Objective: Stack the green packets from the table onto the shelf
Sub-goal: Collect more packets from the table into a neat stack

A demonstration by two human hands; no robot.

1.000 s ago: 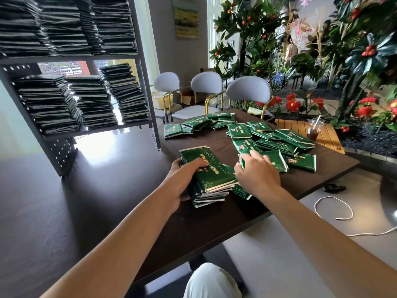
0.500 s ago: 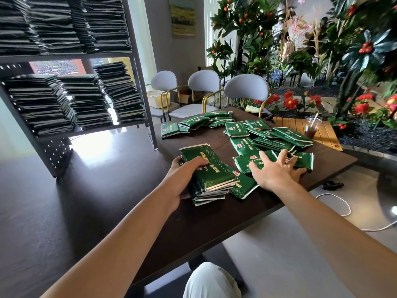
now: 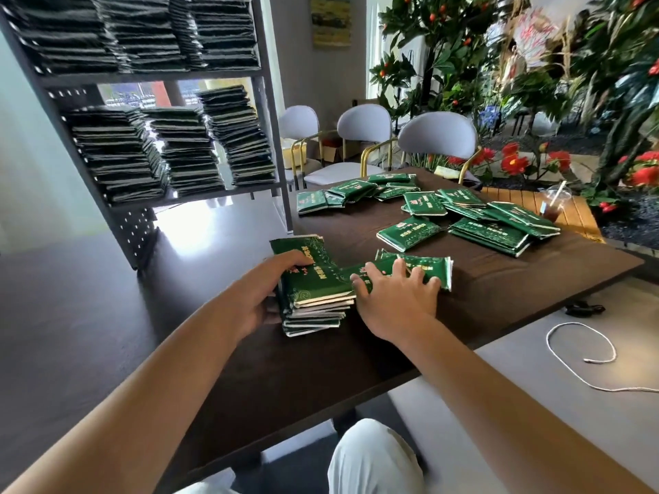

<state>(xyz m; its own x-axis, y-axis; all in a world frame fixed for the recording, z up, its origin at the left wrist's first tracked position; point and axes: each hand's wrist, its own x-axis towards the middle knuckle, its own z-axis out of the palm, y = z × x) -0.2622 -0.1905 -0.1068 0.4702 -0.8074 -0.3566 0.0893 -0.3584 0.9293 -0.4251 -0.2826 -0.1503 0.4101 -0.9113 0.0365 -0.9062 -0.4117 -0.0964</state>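
Left hand: our left hand [image 3: 262, 297] grips the squared pile of flat green foil packets [image 3: 313, 290] at its left side, thumb curled over the top, near the left edge of the dark brown wooden table [image 3: 499, 297].
Right hand: our right hand [image 3: 396, 297] lies flat, fingers spread and straight, pressing on a loose green packet with gold print [image 3: 420, 267]; it clasps nothing.
Key relation: that loose packet sits just right of the pile, touching it; its long axis runs left to right across the table, roughly crosswise to the pile's. Our right hand is the nearer one.
Next move: we judge it should slide left onto the pile.
Remaining: many green packets scattered toward the far edge [image 3: 499, 229].
Destination: grey metal shelf [image 3: 271, 137] beyond the table's left side, already carrying dark stacks.
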